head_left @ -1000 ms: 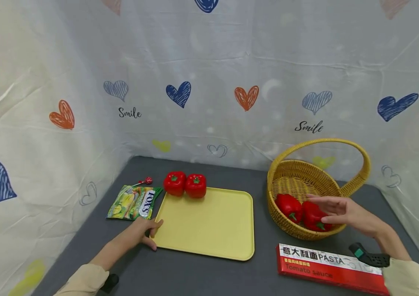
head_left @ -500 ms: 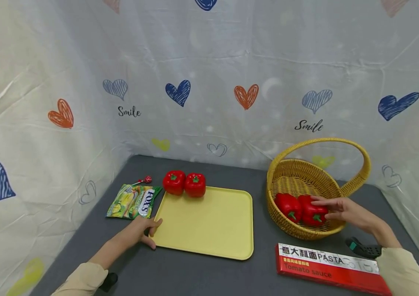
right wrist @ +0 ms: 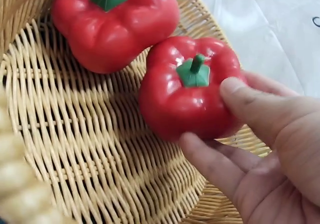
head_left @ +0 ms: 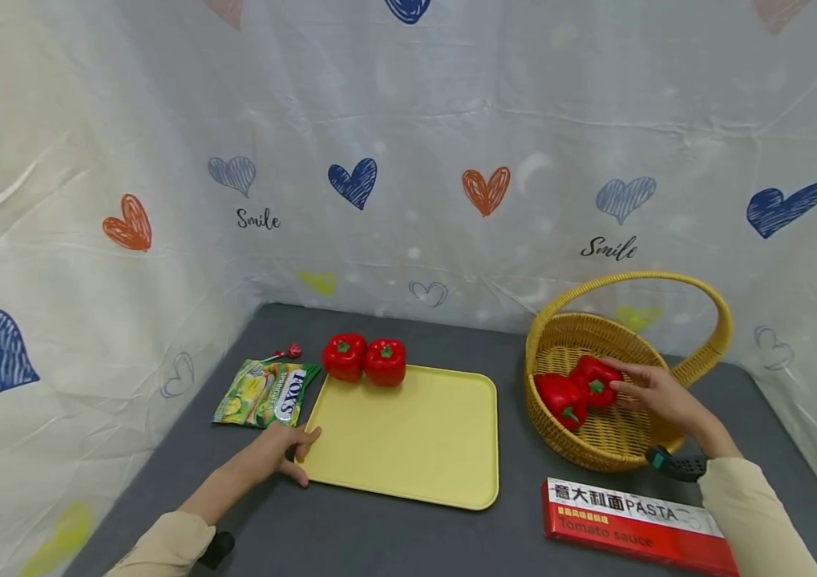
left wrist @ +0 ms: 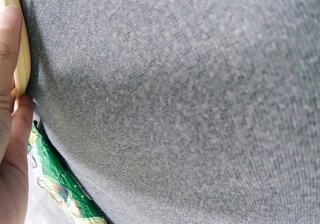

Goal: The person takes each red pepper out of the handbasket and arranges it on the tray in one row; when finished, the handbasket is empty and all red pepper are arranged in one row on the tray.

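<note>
The right hand [head_left: 661, 394] pinches 1 red pepper [head_left: 592, 383] inside the wicker basket [head_left: 588, 455], just beside another pepper [head_left: 558, 398]. The left hand [head_left: 274, 450] grips the yellow tray [head_left: 408, 441] by its near-left corner, close to the FOX'S bag [head_left: 264, 393].

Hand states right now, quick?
Left hand: closed, holding the yellow tray by its near left corner.
Right hand: closed, holding a red pepper.

Soft, even light; glints on red pepper [right wrist: 172, 102]; basket braid [right wrist: 22, 181] blurred (right-wrist view, lower left).
</note>
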Demonstrator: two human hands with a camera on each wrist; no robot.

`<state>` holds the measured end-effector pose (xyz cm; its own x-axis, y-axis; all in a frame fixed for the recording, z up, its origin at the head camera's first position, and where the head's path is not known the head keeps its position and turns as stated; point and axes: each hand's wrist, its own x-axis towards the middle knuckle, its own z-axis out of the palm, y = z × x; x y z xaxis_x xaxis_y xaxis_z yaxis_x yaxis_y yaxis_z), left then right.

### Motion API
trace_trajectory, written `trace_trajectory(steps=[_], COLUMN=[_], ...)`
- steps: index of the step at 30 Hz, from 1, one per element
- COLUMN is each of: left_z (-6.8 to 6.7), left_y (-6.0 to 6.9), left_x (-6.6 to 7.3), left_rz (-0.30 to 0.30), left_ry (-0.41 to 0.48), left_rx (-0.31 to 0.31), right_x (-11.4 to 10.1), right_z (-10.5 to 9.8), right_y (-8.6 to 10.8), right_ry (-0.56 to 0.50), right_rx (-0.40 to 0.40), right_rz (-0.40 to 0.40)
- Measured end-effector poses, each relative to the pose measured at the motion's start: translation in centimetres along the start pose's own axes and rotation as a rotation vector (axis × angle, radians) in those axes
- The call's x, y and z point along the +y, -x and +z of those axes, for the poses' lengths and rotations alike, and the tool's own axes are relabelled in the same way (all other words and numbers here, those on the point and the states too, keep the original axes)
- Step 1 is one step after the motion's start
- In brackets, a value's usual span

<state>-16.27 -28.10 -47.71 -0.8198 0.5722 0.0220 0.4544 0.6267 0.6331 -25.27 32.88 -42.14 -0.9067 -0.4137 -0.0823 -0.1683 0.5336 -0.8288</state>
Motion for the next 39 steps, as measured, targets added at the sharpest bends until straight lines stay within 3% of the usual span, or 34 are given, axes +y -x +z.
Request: trace_trajectory(steps=[5,13,20,25,30,37,39], left_z=[0.0,0.2,0.1,-0.1,-0.3,0.0,0.1], left_y=[0.0,-0.1,-0.1,0.0,0.2,0.2,0.1], left_x=[-0.1,0.1,0.3,0.3,0.0,0.1,0.2], left_rz=[-0.009,-0.019,-0.006,0.024,0.033,0.010,0.000], left_ry=[-0.030,0.015,-0.015,-0.055,-0.085,0.011,0.033], left_rx=[0.003,0.000,0.007,0.015,0.023,0.015,0.019], right_x=[0.0,-0.2,-0.1,-1.1,-2.6,-4.1,-4.6], right_z=[0.3,0.8,0.8,-0.2,-1.4,-2.0,-2.0], right_y=[-0.7,-1.6,-1.7,-1.6,-2.6,-4.8,-5.4], right_ry=[0.106,0.298,0.332,0.312,0.407,0.378,0.417], right_rx=[0.002,0.060,0.091,-0.020,-0.107,-0.262,-0.294], right_rz=[-0.037,-0.210,-0.171,-0.135,-0.129,-0.104,-0.106])
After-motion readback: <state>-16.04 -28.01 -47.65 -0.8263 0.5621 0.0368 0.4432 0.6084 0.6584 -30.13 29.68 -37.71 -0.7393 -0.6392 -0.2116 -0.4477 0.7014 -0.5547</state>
